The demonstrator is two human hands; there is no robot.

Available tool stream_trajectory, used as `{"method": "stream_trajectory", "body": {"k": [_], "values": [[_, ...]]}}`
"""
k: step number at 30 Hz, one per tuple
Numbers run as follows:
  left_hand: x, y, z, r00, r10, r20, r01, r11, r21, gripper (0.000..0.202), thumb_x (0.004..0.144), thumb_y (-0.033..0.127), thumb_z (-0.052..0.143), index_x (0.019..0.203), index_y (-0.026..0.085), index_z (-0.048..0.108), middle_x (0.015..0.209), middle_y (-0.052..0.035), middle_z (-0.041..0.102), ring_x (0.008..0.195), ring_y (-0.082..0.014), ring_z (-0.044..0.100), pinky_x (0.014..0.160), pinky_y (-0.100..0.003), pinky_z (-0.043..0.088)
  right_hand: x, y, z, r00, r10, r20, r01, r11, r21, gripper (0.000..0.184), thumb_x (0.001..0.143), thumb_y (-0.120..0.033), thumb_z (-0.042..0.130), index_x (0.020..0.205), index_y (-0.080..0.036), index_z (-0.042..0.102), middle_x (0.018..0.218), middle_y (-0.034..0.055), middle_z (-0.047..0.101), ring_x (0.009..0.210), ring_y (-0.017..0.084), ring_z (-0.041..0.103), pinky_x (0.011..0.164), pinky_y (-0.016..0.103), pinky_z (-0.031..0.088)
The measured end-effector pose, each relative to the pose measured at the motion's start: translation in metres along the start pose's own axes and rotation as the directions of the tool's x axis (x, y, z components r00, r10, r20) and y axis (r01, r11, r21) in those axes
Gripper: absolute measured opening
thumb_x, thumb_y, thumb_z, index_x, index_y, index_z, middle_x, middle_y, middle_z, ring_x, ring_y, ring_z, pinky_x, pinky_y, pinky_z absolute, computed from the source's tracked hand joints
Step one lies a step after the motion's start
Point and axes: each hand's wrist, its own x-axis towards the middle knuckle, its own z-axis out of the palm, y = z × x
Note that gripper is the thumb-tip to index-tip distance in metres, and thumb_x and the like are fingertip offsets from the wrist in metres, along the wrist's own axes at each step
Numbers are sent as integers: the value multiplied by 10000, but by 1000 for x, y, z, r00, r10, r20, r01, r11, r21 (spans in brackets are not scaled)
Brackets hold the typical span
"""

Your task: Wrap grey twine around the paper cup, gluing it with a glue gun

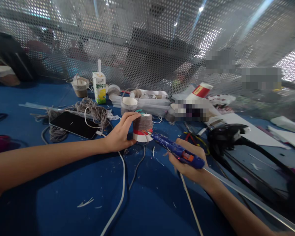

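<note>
Blue tabletop [71,203], scattered with white scraps and working materials.

Item: one paper cup [142,126], standing near the middle of the table, in front of the other cups. Brown-grey yarn is wound round its upper part; a red band and a white band show below. A loose tail of yarn [138,168] lies on the table in front of it.

Item: left hand [122,132] — gripping the cup from its left side, fingers over the top edge, thumb low near the base.

Item: right hand [190,157] — closed round a blue glue gun [174,147], its nozzle at the cup's red band; whether the tip touches cannot be told. A clear glue stick [250,198] extends from the rear of the gun, above the forearm.

Left of the cup: a dark phone [74,125], face up, with a heap of grey yarn [94,113] beside it. Behind these, a drink carton [99,90] with a straw, and a yarn-wrapped cup [80,88].

Behind the cup: a small handled basket [129,102] and a bundle of clear sticks [149,104].

Right: a tilted red-and-white cup [201,91], and white paper [254,131].

Foreground: a white cable [122,183].

Backdrop: perforated metal screen [149,55].
</note>
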Motion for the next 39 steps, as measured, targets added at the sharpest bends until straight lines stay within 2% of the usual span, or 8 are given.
{"method": "stream_trajectory", "body": {"k": [4, 12, 19, 25, 31, 34, 37, 39], "values": [[0, -1, 1, 1000, -3, -17, 3, 1000, -9, 803, 686, 83, 658, 1393, 196, 295, 1296, -148, 431, 1258, -315, 466, 1038, -507, 508, 0, -2, -2, 999, 50, 6, -50, 998, 26, 156, 750, -189, 541, 598, -215, 518, 545, -30, 549, 451, 103, 531, 452, 223, 420], [-1, -2, 2, 999, -3, -49, 0, 998, -58, 778, 711, 101, 671, 1389, 207, 303, 1300, -144, 414, 1277, -304, 457, 1069, -515, 484, 2, 0, -3, 998, 59, -18, -60, 998, -20, 198, 727, -198, 546, 557, -227, 447, 482, -44, 502, 406, 98, 497, 420, 219, 384], [-2, -2, 3, 997, -33, -73, 27, 996, -80, 789, 691, 81, 686, 1375, 213, 317, 1300, -142, 413, 1284, -301, 455, 1072, -512, 483, 5, 5, -4, 994, 62, -86, -61, 998, 7, 236, 706, -201, 534, 525, -228, 386, 463, -54, 420, 400, 85, 411, 404, 222, 339], [-1, -2, 2, 996, -45, -74, 39, 995, -86, 793, 686, 79, 698, 1367, 227, 320, 1301, -138, 411, 1275, -298, 471, 1054, -502, 501, 6, 10, -5, 989, 110, -95, -111, 994, -6, 230, 692, -214, 550, 516, -221, 402, 467, -51, 427, 408, 83, 412, 409, 219, 349], [-1, -2, 2, 995, -18, -96, 8, 995, -101, 796, 693, 73, 695, 1374, 229, 315, 1290, -141, 410, 1276, -297, 468, 1051, -510, 505, 5, 14, -5, 984, 172, -52, -170, 984, 46, 219, 699, -217, 564, 529, -220, 425, 467, -40, 490, 401, 103, 471, 410, 231, 385], [-1, -3, 2, 995, 1, -102, -14, 991, -129, 791, 700, 97, 697, 1377, 236, 313, 1285, -138, 413, 1267, -294, 470, 1061, -502, 496, 5, 17, -4, 984, 170, -46, -167, 985, 52, 227, 719, -228, 557, 542, -227, 415, 464, -45, 470, 384, 100, 460, 397, 231, 376], [-1, -3, 2, 993, 15, -115, -28, 993, -115, 795, 701, 124, 695, 1386, 231, 307, 1278, -135, 419, 1254, -291, 473, 1072, -507, 482, 8, 22, -5, 992, 123, -40, -123, 992, -12, 234, 771, -271, 532, 577, -233, 405, 496, -35, 479, 414, 110, 485, 430, 241, 400], [-1, -2, 1, 993, 11, -118, -20, 997, -69, 799, 698, 136, 693, 1395, 214, 311, 1278, -140, 424, 1243, -299, 474, 1062, -512, 489, 11, 26, -5, 997, 82, -3, -81, 984, -160, 245, 791, -371, 560, 638, -235, 424, 572, -15, 524, 493, 143, 537, 487, 269, 428]]}}
